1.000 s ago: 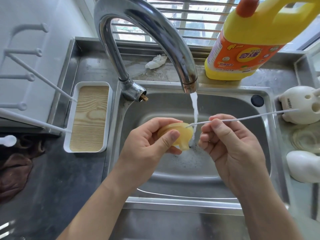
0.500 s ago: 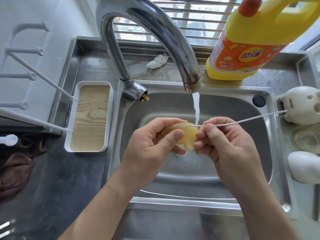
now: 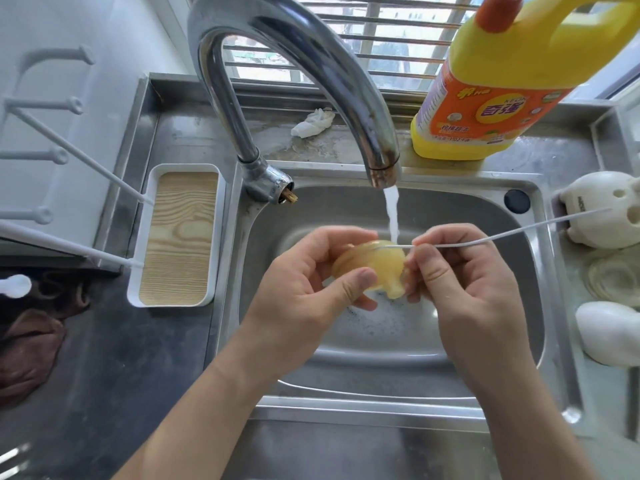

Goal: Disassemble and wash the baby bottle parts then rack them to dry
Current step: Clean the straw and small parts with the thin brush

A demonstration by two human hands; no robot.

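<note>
A yellowish translucent bottle nipple [image 3: 372, 265] is held over the steel sink [image 3: 450, 375], just under the running water from the faucet [image 3: 311, 64]. My left hand [image 3: 311, 289] grips the nipple's wide base with thumb and fingers. My right hand [image 3: 460, 289] pinches a thin white brush [image 3: 512, 233] whose tip goes into the nipple; its long handle points right. A white drying rack [image 3: 52, 140] with pegs stands at the left.
A white tray with a wood-grain insert [image 3: 180, 237] sits left of the sink. A yellow detergent bottle [image 3: 502, 81] stands behind the basin. White bottle parts [image 3: 599, 216] and a clear ring [image 3: 613, 275] lie on the right counter. A brown cloth [image 3: 27, 351] lies at left.
My right hand has pushed the thin brush leftward, deeper into the nipple, and moved closer to my left hand. The nipple now sits right under the water stream.
</note>
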